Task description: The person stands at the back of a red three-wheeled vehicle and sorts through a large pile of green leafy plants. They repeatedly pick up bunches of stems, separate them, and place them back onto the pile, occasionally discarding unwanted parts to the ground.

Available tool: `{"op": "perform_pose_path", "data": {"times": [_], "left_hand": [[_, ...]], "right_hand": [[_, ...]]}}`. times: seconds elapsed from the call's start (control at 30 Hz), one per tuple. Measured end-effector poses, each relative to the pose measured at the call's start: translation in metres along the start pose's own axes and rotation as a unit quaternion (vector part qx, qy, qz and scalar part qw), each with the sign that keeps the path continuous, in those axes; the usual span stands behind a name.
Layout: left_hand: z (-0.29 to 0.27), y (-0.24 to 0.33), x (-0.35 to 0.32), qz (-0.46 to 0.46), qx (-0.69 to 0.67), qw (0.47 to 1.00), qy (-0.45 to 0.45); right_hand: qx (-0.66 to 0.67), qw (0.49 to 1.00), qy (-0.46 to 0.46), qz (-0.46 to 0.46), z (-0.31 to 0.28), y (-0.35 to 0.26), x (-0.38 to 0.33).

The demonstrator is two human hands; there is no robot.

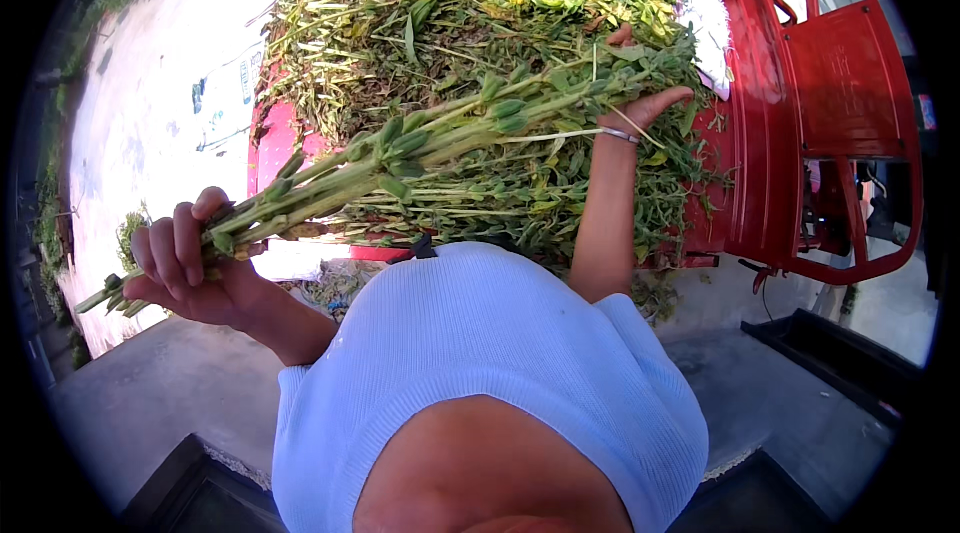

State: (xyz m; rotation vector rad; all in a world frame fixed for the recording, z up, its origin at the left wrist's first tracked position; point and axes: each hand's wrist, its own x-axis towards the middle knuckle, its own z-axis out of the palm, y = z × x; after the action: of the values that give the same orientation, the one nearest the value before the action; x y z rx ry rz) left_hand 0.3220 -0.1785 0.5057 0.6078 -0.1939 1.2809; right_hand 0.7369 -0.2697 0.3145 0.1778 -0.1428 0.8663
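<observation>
Gripping the cut ends of a bundle of long green podded stalks (400, 158), the left hand (185, 268) is curled tight around them, forearm bent up from the white knit top (480, 353). Farther off, the right hand (645, 105) lies open, palm up, fingers spread under the leafy tips, a thin bracelet (620, 136) at the wrist. Slanting between both hands, the bundle hangs over the near edge of the red cart bed (290, 138) heaped with cut plants (450, 3).
</observation>
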Motion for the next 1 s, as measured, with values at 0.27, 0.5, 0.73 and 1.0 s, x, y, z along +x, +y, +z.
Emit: {"op": "perform_pose_path", "data": {"times": [0.27,0.5,0.73,1.0], "left_hand": [[-0.16,0.003,-0.063,-0.061,-0.092,0.942,0.318],[-0.379,-0.043,-0.193,-0.138,0.045,0.739,0.658],[-0.395,-0.052,-0.193,-0.144,0.145,0.744,0.636],[-0.346,-0.047,-0.185,-0.139,0.218,0.777,0.574]], "right_hand": [[-0.435,0.883,0.11,-0.138,0.043,-0.06,-0.096],[-0.649,0.518,0.53,0.169,-0.129,-0.094,-0.243],[-0.964,-0.059,0.218,0.139,-0.121,-0.203,-0.248],[-0.961,-0.027,0.146,0.234,0.004,-0.002,-0.137]]}}
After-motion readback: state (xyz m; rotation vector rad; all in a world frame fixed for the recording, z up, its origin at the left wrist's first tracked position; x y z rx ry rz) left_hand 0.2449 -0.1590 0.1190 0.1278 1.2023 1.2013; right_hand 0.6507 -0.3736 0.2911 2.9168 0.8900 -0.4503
